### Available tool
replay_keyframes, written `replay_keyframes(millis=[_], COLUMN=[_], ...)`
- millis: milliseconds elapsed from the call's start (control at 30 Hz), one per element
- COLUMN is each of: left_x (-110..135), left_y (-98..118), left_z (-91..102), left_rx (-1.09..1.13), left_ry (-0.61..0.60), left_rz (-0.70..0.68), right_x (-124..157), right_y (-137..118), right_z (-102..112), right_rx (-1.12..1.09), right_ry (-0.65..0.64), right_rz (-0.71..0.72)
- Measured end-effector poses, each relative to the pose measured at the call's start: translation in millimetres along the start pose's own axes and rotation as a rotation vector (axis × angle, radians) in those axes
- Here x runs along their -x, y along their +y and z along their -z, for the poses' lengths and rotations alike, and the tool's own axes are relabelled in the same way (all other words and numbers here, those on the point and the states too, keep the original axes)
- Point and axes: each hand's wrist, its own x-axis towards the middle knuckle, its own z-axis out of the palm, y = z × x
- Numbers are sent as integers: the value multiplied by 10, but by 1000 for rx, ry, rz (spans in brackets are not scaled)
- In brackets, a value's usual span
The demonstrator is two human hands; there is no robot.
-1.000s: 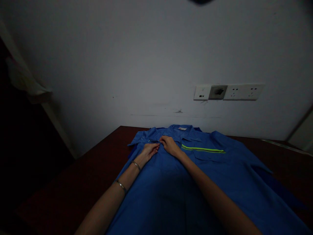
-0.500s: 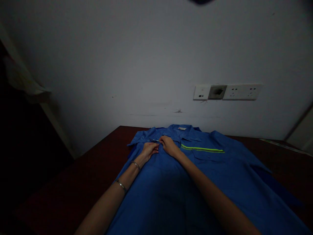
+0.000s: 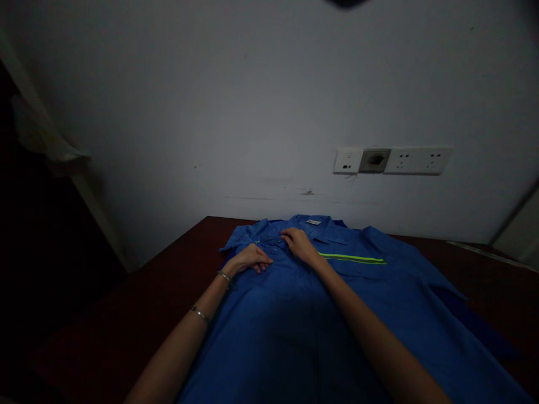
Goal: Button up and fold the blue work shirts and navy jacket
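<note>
A blue work shirt (image 3: 269, 314) with a collar and a yellow-green stripe lies spread out, front side up. My left hand (image 3: 252, 257), below two metal bracelets on the forearm, has its fingers bent and pinched at the cloth on the left chest. Just up and to the right, my right hand (image 3: 298, 243) pinches the gathered cloth between thumb and fingers, left of the stripe. The cloth is bunched around the fingertips, and small pale spots show there, too dim to make out. Part of the left chest is hidden by the hands.
The shirt rests on a dark red-brown table (image 3: 185, 252) against a pale wall (image 3: 252, 112). White sockets (image 3: 416, 160) are set in the wall at right. A darker blue cloth (image 3: 471, 322) shows under the shirt's right sleeve. A pale bag-like thing (image 3: 46, 137) is at far left.
My hands have drawn apart: the left moved slightly down and left, the right slightly up and right. The cloth between them shifted, and the pale strip there is less visible.
</note>
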Motion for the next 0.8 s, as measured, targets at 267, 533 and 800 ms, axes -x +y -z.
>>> replay_keyframes(millis=[267,533,800], left_x=[150,142,-298], left_y=[335,643,770], left_z=[-76,-616,-1425], left_rx=[-65,-81,-507], left_ry=[-180,-79,34], left_rz=[-22,-175,-424], right_x=[-161,361,1202], right_y=[-165,227,769], right_z=[709,1487,1468], right_rx=[87,252,49], right_ry=[97,-123,-287], right_rz=[-5,-306,-688])
